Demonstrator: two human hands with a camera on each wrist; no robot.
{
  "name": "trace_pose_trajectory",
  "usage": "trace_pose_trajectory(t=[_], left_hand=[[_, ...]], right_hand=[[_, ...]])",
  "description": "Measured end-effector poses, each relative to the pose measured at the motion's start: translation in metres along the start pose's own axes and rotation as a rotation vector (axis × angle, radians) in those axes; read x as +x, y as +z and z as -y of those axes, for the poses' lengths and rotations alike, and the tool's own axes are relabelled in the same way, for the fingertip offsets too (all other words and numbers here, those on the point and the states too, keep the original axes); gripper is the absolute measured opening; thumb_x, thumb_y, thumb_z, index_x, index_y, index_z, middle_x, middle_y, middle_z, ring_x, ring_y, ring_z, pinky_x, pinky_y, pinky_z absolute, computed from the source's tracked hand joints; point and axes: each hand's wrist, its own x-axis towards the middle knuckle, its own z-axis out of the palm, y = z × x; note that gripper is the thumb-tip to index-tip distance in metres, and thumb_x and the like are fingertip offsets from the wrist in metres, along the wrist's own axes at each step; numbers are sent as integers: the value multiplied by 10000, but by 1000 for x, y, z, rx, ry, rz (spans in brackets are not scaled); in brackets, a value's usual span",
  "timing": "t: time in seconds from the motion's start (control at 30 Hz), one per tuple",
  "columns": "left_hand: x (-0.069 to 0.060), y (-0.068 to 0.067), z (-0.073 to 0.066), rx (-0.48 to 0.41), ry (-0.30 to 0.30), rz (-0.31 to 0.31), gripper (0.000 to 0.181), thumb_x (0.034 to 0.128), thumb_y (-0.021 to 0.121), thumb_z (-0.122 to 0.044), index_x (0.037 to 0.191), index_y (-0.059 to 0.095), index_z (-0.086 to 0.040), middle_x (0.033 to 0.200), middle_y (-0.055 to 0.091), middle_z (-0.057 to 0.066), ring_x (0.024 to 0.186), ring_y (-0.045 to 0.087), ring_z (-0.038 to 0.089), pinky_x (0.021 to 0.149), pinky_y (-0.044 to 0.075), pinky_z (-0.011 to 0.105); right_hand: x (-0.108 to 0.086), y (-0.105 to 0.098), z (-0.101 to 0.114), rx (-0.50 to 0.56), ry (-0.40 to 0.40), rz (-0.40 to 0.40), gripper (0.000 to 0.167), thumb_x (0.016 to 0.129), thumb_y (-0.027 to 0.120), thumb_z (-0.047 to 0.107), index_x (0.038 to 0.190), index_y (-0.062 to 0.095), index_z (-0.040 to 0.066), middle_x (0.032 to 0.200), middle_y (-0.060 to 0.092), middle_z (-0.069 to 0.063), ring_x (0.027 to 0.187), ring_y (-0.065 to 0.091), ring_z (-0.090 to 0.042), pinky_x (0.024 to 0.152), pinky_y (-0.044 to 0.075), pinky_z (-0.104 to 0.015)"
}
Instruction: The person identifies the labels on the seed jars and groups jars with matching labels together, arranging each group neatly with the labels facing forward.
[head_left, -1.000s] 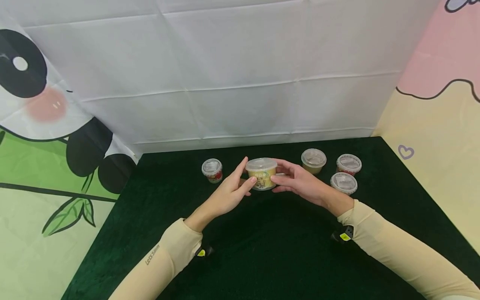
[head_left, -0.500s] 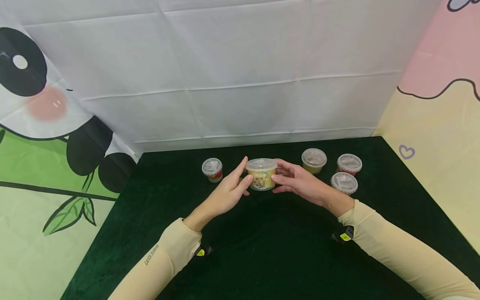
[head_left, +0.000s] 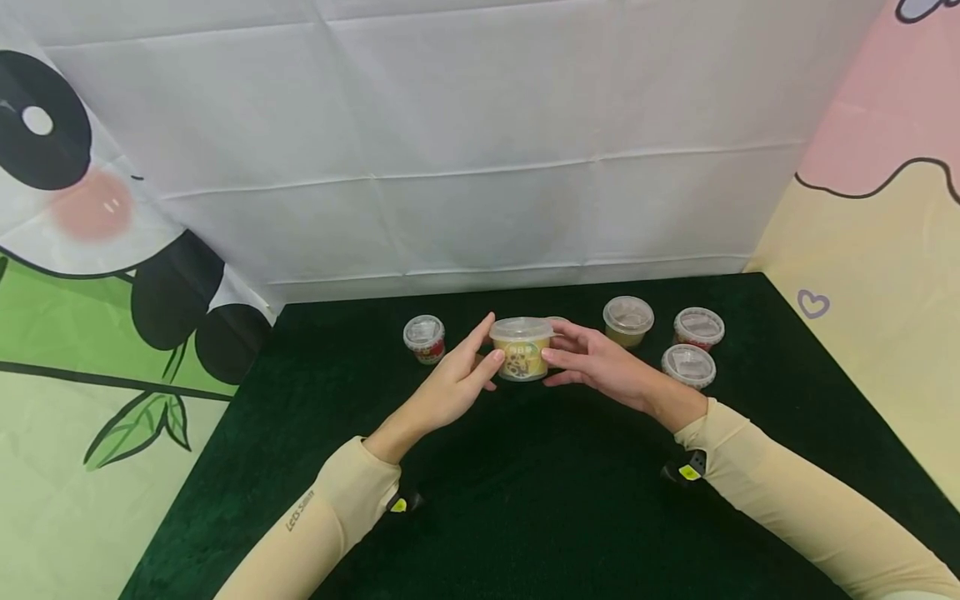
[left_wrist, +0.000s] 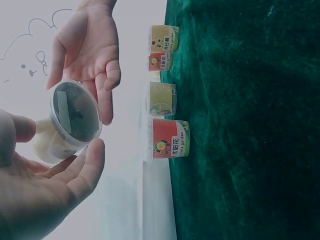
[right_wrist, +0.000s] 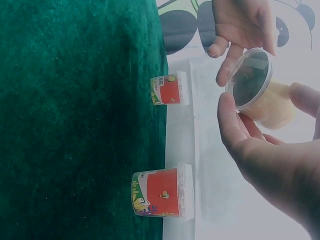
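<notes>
A clear-lidded cup with a yellow label [head_left: 522, 350] is upright between both hands in the head view, raised off the cloth. From its left side the left hand [head_left: 450, 387] grips it, thumb on the front. Opposite, the right hand [head_left: 603, 367] holds it with the thumb on the front and fingers behind. Both wrist views show the underside or lid end of the cup [left_wrist: 77, 112] [right_wrist: 252, 80] as a dark round face, with fingertips of the left hand [left_wrist: 45, 185] and right hand [right_wrist: 275, 165] at its rim.
On the green cloth [head_left: 540, 500], a small red-labelled cup [head_left: 425, 340] stands left. To the right are a yellowish cup [head_left: 627, 322] and two lidded cups [head_left: 698, 328] [head_left: 688, 367]. Part of another lid shows behind the held cup. A white sheet [head_left: 480, 167] hangs behind.
The held cup has turned slightly, so its printed label sits differently, and it has shifted a little left. The left thumb has moved slightly left; the other cups stay put.
</notes>
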Motion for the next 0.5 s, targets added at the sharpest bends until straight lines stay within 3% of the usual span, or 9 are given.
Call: trace_pose_trajectory(t=[0.3,0.5], left_hand=[[-1,-1,1,-7,-12,2,638,1105,409,-364,1639,125,-159,1485,427,154,1070,658,250,841,586,431],[-3,-6,2,19,-12,11,637,1105,417,-354,1638,128,-158,1492,422,157,1090,652,253,833,583,370]], right_hand=[[-1,3,2,14,18,-9,698,1057,524,183,1619,125,68,1577,328,-226,1332,487,-351,1047,478,-463],[3,4,0,18,12,-3,695,1060,518,183,1616,120,56,1574,321,-244,1325,491,-347,1055,470,-471]])
